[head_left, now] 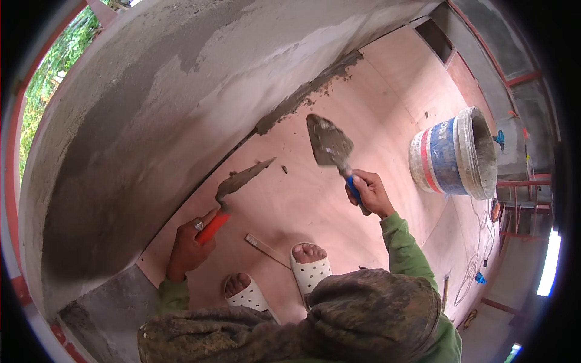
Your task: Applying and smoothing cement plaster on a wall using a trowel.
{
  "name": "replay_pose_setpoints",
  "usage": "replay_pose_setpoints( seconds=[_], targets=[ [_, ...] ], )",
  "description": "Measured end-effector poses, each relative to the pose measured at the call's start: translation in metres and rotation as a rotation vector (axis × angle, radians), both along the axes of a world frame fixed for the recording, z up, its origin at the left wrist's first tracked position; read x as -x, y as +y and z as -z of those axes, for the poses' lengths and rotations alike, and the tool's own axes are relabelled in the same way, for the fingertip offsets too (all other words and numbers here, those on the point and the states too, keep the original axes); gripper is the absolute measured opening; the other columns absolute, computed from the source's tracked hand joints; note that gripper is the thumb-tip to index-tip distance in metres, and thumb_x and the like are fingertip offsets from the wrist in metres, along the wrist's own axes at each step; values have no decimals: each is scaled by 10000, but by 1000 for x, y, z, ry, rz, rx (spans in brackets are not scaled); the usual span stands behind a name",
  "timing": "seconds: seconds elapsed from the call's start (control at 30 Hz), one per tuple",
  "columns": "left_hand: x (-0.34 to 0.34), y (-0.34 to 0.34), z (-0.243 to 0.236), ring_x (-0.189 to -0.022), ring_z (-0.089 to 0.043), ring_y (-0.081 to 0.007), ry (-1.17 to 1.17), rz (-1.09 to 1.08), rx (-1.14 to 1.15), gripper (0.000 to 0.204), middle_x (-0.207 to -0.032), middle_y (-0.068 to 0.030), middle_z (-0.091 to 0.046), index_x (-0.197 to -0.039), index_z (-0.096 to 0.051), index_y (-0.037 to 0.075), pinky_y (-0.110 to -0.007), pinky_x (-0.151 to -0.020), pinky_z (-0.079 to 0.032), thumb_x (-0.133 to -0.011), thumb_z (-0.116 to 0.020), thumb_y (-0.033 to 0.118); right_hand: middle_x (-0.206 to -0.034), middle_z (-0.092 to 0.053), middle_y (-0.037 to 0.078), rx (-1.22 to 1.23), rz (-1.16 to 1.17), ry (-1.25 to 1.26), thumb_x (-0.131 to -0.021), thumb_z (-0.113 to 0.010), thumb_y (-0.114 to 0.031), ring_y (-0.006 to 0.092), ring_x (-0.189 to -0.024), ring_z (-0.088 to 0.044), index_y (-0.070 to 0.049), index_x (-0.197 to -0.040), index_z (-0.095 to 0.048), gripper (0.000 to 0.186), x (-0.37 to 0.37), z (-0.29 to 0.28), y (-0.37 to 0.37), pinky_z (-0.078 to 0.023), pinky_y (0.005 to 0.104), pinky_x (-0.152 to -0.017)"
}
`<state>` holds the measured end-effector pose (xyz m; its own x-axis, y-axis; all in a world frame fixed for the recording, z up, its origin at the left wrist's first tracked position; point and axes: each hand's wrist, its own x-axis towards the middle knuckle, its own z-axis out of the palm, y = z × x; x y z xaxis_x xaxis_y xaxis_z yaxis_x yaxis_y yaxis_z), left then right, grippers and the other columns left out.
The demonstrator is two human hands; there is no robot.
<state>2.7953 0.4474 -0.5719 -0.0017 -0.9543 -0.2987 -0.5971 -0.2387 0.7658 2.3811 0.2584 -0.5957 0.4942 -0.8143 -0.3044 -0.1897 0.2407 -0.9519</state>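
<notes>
My left hand (192, 243) is wrapped round the red handle of a trowel (242, 180), whose mortar-smeared blade points up and to the right, above the floor. A ring shows on one finger. In my right hand (373, 192) is a second trowel (330, 143) with a blue handle; its broad blade is coated with grey mortar and turned toward the wall. Both blades are apart from the wall (151, 121), which carries darker, damp-looking plaster patches. Along its foot runs a strip of wet mortar (302, 94), with crumbs scattered on the pinkish board floor (363, 109).
A mortar-stained bucket (445, 158) stands to the right, white with blue and red bands. A thin wooden strip (266, 249) lies by my feet in white sandals (310, 266). Cords (475, 266) trail at the far right. A dark opening (433, 40) shows at the far end.
</notes>
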Motion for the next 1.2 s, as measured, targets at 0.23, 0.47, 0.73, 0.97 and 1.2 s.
replay_pose_setpoints(
  seconds=[0.23, 0.47, 0.73, 0.97, 1.2],
  targets=[
    [0, 28, 17, -857, -646, -181, 196, -103, -122, 603, -1066, -180, -684, -1377, -551, -2, -305, -791, -513, -780, -631, 19, -718, -547, 26, 123, 186, 248, -1042, -482, -233, 94, -542, -523, 21, -1067, -609, 285, -28, 50, -92, -453, 269, -480],
    [13, 38, 14, -894, -669, -192, 373, -58, -96, 612, -1093, -175, -690, -1386, -550, 12, -307, -820, -520, -781, -644, 23, -848, -679, 221, 628, 269, 899, -948, -595, -270, 291, -651, -687, 35, -1041, -668, 328, -37, 75, -179, -546, 407, -591],
    [17, 37, 6, -1007, -670, -159, 385, 16, -68, 629, -1165, -149, -692, -1398, -543, 26, -312, -896, -515, -787, -692, 30, -1039, -661, 296, 686, 111, 1150, -924, -562, -240, 469, -986, -634, 19, -1032, -661, 298, -59, 63, -203, -498, 542, -894],
    [18, 37, 5, -911, -673, -179, 398, 72, 3, 668, -1043, -132, -694, -1422, -531, 60, -321, -856, -521, -776, -698, 52, -1083, -656, 318, 580, 57, 1227, -919, -517, -174, 504, -1011, -628, 32, -1080, -620, 281, -88, 40, -193, -507, 555, -892],
    [20, 38, 7, -868, -710, -270, 438, 68, -20, 688, -1131, -215, -685, -1439, -515, 90, -333, -809, -548, -766, -645, 35, -1200, -610, 223, 563, -64, 1270, -918, -484, -95, 434, -1130, -594, -63, -1300, -503, 383, -120, 37, -176, -506, 523, -944]
  ],
)
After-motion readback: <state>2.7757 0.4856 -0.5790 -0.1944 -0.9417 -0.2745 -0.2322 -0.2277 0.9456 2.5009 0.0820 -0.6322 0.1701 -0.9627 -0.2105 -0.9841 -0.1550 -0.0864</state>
